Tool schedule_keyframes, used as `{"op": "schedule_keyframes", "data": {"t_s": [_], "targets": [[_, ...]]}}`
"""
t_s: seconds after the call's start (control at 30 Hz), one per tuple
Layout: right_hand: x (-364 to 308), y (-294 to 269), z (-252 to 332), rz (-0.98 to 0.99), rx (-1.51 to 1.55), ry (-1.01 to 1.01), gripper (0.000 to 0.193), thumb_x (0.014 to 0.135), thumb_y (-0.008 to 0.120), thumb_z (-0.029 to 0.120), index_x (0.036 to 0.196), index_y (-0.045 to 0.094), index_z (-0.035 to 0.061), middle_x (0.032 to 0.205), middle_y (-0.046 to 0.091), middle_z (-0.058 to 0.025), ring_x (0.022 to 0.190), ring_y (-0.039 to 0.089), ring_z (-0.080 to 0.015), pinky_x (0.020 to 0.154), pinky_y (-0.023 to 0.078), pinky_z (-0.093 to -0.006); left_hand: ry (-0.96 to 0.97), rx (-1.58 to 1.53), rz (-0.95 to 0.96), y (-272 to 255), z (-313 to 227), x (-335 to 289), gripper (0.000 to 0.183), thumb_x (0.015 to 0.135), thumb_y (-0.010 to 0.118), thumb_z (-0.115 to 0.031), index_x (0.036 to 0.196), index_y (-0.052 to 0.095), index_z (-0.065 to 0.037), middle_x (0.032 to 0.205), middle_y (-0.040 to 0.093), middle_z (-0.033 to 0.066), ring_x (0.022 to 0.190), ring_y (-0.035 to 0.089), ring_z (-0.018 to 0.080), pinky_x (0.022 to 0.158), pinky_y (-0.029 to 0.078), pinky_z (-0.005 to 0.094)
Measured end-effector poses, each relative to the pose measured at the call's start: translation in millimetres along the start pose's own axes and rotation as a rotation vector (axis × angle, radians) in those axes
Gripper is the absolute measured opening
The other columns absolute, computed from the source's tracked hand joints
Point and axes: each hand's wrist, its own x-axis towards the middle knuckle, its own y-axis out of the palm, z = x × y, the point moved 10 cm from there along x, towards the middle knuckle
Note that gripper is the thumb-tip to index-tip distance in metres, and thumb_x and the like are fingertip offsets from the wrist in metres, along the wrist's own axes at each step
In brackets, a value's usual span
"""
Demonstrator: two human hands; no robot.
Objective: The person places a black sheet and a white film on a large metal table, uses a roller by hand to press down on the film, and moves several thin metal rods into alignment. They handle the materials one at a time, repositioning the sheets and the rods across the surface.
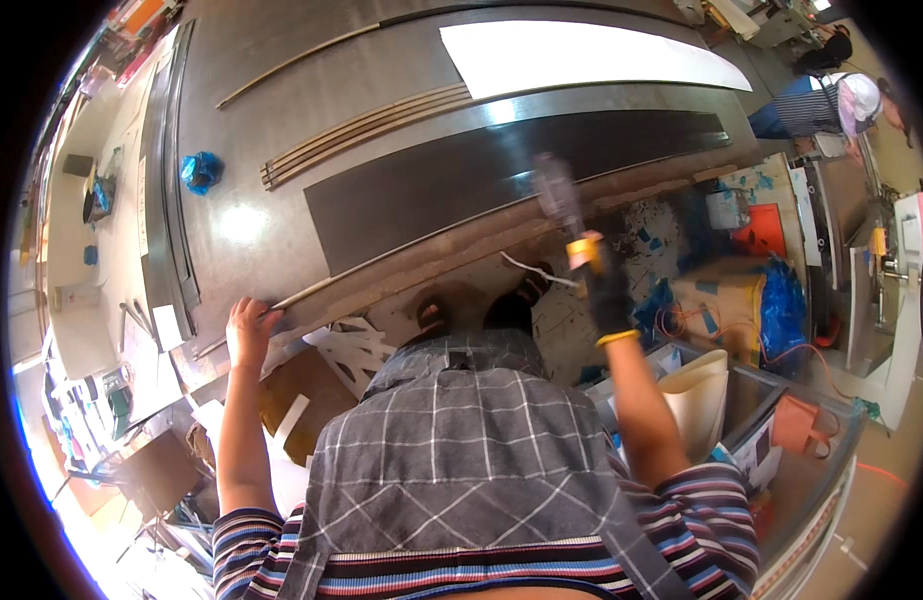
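Note:
At the table's front left corner my left hand (pixel 249 330) is closed, its fingertips at the end of a thin strip (pixel 307 291) lying along the front edge. The strip runs beside a long dark sheet (pixel 412 205) laid flat on the metal-topped table (pixel 247 130). My right hand (pixel 608 297), in a black glove with a yellow cuff, grips a hand tool (pixel 558 192) by its yellow-and-black handle. Motion blurs the tool's grey head, so its kind is unclear. It is over the sheet's front edge, right of the middle; whether it touches is unclear.
Several narrow bars (pixel 367 130) and a white sheet (pixel 582 58) lie behind the dark sheet. A crumpled blue bundle (pixel 200 172) sits at left. On the right are a cardboard box (pixel 717 305), blue plastic (pixel 785 310) and an open bin (pixel 757 400). Another person (pixel 822 108) is at far right.

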Motion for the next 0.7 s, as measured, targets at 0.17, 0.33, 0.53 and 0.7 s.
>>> {"op": "schedule_keyframes", "data": {"t_s": [0.17, 0.33, 0.53, 0.7], "targets": [[-60, 176, 65, 0.453, -0.206, -0.192, 0.045, 0.089, 0.067, 0.033, 0.125, 0.056, 0.0080, 0.101, 0.069, -0.0143, 0.092, 0.067, -0.0289, 0.082, 0.052, -0.0372, 0.084, 0.001, -0.061, 9, -36, 8, 0.024, 0.073, 0.078, -0.019, 0.080, 0.060, -0.005, 0.083, 0.058, 0.0089, 0.085, 0.058, 0.0324, 0.073, 0.048, 0.0431], [-53, 214, 94, 0.581, -0.417, -0.176, 0.046, 0.086, 0.067, 0.033, 0.124, 0.057, 0.0095, 0.099, 0.069, -0.0177, 0.088, 0.067, -0.0341, 0.076, 0.052, -0.0423, 0.154, 0.070, -0.065, 43, 3, 2, 0.024, 0.076, 0.076, -0.023, 0.079, 0.060, -0.006, 0.083, 0.058, 0.0098, 0.085, 0.058, 0.0326, 0.071, 0.047, 0.0447], [29, 16, -2, 0.021, -0.347, 0.017, 0.047, 0.088, 0.063, 0.038, 0.123, 0.058, 0.0072, 0.102, 0.068, -0.0177, 0.090, 0.066, -0.0366, 0.080, 0.052, -0.0428, 0.068, 0.229, 0.052, 39, -11, 3, 0.021, 0.078, 0.074, -0.022, 0.079, 0.060, -0.007, 0.081, 0.057, 0.0104, 0.082, 0.057, 0.0340, 0.069, 0.047, 0.0451], [160, -231, -84, -0.284, -0.282, 0.324, 0.053, 0.087, 0.062, 0.045, 0.123, 0.055, 0.0071, 0.101, 0.065, -0.0177, 0.083, 0.066, -0.0315, 0.068, 0.052, -0.0418, -0.029, 0.189, 0.109, 19, -53, -3, 0.020, 0.079, 0.074, -0.022, 0.079, 0.061, -0.007, 0.082, 0.058, 0.0107, 0.081, 0.059, 0.0343, 0.069, 0.047, 0.0460]]}}
